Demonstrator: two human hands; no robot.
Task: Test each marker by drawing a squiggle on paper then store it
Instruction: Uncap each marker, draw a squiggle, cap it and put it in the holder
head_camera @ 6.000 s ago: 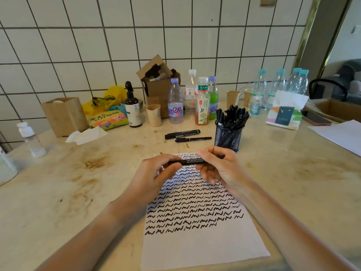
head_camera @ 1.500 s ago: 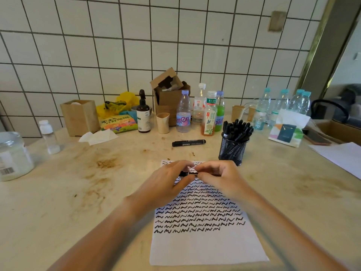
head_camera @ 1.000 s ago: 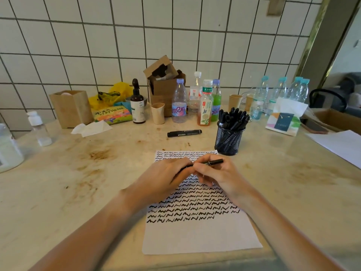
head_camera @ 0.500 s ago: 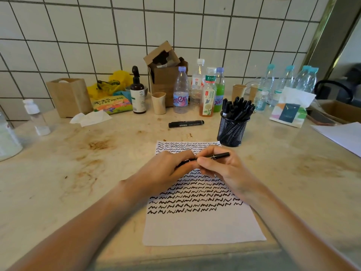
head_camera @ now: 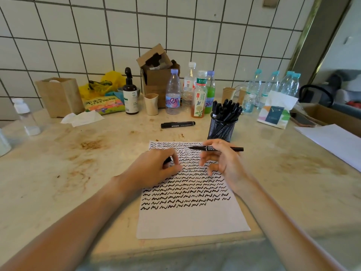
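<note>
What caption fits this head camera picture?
Right hand holds an uncapped marker above squiggle-covered paper; left hand grips its cap.

cap (head_camera: 169, 160): mostly hidden inside the curled left hand (head_camera: 154, 169), only a dark end shows | marker (head_camera: 214, 148): middle covered by right hand (head_camera: 224, 161) fingers, label too small to read | paper (head_camera: 191, 222): upper squiggles hidden under both hands | pen cup (head_camera: 220, 129): marker count unclear | spare sheet (head_camera: 336, 140): cut by right edge

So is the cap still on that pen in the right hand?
No, the thin marker shows its bare tip; the left hand holds the cap.
</note>
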